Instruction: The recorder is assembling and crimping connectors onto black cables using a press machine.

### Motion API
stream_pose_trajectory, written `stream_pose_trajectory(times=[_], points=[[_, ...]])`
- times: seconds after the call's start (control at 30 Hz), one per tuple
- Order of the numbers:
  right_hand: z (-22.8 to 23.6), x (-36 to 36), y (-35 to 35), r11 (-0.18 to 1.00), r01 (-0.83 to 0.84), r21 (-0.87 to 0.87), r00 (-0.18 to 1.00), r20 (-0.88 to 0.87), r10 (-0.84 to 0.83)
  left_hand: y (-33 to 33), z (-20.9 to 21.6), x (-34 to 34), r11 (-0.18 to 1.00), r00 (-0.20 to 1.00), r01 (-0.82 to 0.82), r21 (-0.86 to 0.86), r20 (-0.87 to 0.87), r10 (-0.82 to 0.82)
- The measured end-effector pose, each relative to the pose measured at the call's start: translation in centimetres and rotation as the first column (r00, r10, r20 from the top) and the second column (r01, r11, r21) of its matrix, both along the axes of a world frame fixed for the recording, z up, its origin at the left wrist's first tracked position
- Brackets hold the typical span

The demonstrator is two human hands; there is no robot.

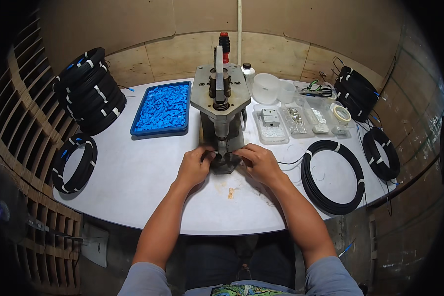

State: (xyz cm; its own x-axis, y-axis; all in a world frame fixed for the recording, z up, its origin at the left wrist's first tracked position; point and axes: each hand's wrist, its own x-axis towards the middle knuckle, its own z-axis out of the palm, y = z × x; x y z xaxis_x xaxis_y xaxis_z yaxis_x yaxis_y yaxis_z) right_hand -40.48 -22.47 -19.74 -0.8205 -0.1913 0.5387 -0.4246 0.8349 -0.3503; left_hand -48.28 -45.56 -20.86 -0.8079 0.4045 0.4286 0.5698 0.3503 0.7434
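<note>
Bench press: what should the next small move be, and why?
Probably pause to check that the left hand and right hand clear the ram: both reach close to its lower end, one on each side; anything held is too small to tell.

We had our left grip (pixel 194 166) and right grip (pixel 261 162) low on either side of the metal press (pixel 222 105), close together. A black cable (pixel 291 163) ran from behind our right grip to a black coil (pixel 308 180) on the white surface (pixel 126 197). Left of the press, we saw blue pieces (pixel 163 106) filling a blue tray (pixel 160 132).
</note>
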Motion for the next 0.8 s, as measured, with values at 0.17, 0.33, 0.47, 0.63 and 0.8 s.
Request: stream_pose_trajectory(times=[0.17,0.33,0.47,0.63,0.8], points=[[0.23,0.08,-0.25,1.000,-0.020,-0.009,0.998,-0.054,0.020,-0.03,-0.11,-0.10,1.000,1.000,-0.003,-0.012,-0.004,0.003],[0.09,0.07,-0.04,1.000,0.010,0.008,1.000,0.008,-0.010,-0.01,0.21,0.05,1.000,1.000,-0.002,-0.023,0.011,0.002],[0.21,0.11,-0.21,1.000,0.012,0.009,1.000,0.022,-0.012,-0.10,-0.11,-0.15,1.000,1.000,0.009,0.002,-0.014,-0.009],[0.49,0.20,-0.66,1.000,-0.011,-0.024,0.999,-0.043,0.010,-0.16,-0.01,-0.07,1.000,1.000,0.008,-0.009,0.015,-0.008],[0.38,0.20,-0.43,0.999,0.016,-0.035,1.000,0.010,-0.016,-0.01,0.12,0.04,1.000,0.999,0.004,-0.016,0.033,-0.003]])
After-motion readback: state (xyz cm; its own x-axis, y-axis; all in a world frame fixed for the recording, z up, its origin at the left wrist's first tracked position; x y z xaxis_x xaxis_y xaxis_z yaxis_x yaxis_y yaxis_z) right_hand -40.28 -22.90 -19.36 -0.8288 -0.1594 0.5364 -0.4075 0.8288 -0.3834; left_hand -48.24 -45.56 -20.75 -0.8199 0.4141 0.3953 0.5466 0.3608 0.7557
